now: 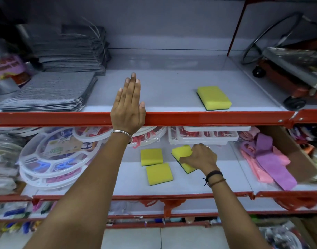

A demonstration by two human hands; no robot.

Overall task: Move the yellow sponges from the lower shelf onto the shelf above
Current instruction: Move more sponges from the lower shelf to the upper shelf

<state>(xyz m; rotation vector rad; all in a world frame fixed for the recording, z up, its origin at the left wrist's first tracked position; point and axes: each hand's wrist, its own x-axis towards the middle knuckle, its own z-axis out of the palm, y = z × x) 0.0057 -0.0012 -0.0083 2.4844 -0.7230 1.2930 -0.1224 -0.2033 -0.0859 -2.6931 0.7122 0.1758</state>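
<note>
Shop shelving, red metal rails, pale boards; upper shelf [163, 90] with folded grey cloths [52, 92] at 9 o'clock and one yellow sponge [214, 97] lying flat toward 3 o'clock, long axis running from 11 to 5, dark scouring layer underneath; lower shelf [190, 184] holds three more. Right hand [200, 159] closed over the right-hand sponge [182, 156], thumb on its near side, fingers curled across the far edge; sponge tipped up off the board, long axis 11 to 5, its middle hidden by the hand, green base showing along the left edge. Two loose sponges [156, 167] at 9 o'clock of that hand, just beside each other, flat. Left hand [128, 108] spread flat, palm down on the upper shelf's front rail, holding nothing. White round plastic racks [55, 157] far left; pink and purple cloths [269, 162] far right, blurred.
</note>
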